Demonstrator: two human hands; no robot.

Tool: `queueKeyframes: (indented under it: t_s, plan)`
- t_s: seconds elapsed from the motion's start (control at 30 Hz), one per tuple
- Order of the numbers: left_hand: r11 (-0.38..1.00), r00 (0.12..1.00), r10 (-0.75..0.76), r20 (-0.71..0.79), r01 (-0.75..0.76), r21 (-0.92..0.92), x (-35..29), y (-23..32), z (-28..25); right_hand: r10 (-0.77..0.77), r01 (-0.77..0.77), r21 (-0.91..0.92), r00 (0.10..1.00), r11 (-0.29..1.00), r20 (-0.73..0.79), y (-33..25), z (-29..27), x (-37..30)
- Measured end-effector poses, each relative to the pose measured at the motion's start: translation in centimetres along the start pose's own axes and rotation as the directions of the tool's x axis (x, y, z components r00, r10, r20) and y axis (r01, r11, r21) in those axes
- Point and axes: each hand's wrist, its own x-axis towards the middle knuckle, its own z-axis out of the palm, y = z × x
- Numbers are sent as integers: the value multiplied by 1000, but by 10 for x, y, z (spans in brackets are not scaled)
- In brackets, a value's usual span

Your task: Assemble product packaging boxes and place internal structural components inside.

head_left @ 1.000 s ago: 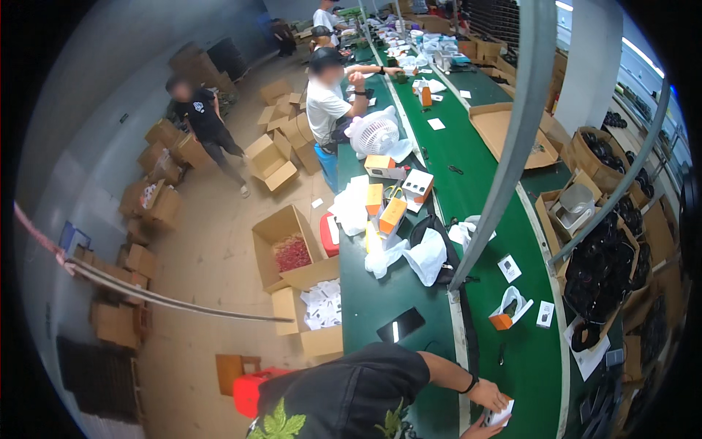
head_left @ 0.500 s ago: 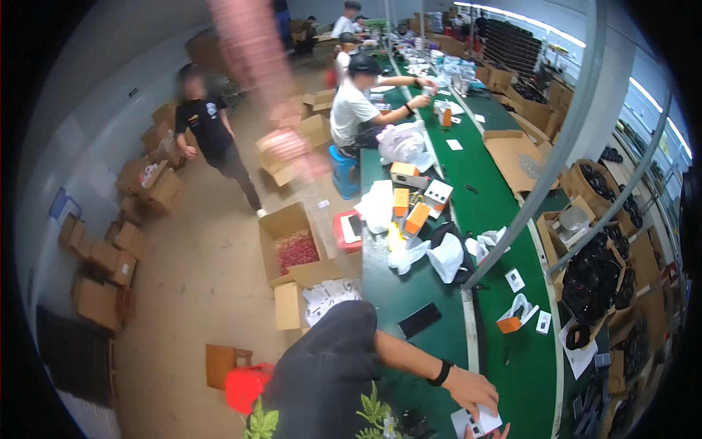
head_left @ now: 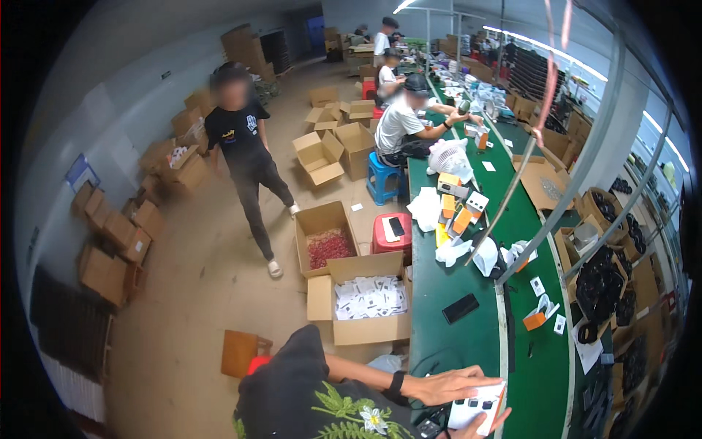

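Near the bottom edge, a small white box [head_left: 474, 408] with an orange side and dark pictures on its face is held between my two hands. My left hand [head_left: 447, 385], with a black band at its wrist, lies over the box's top, its fingers long and pressed together. From below, my right hand [head_left: 488, 423] grips the same box, its thumb on the white face and fingers at the orange side; the rest of that hand is partly cut off. Close by, dark cabled items [head_left: 433, 423] sit on the green table [head_left: 439, 347], partly hidden by my left arm.
A black phone [head_left: 460, 309] lies farther up the table. Beyond it are orange-and-white boxes [head_left: 461, 219] and white bags. Cartons of white packets [head_left: 369, 298] and red bits [head_left: 327, 250] stand left. A person [head_left: 245, 146] walks there; another [head_left: 401, 121] sits at the green belt [head_left: 537, 366].
The view has swung, shifting the scene rightward. The box now shows more of its face and orange side, with both hands around it. The walking person is nearer; the blurred pink strip now appears right.
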Motion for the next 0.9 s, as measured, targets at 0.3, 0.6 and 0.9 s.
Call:
queueKeyframes:
  t_s: [0.3,0.6,0.9]
  plan:
    - [987,1000,-14,-12,15,162,-45,41,-24,40,112,-342,912,933,408,-41,3,-15]
    - [988,995,51,-91,-36,151,-59,34,-5,53,160,-346,844,924,534,-51,-12,-12]
    - [997,976,-25,-219,40,65,-57,47,5,167,57,-378,829,924,533,-73,7,-11]
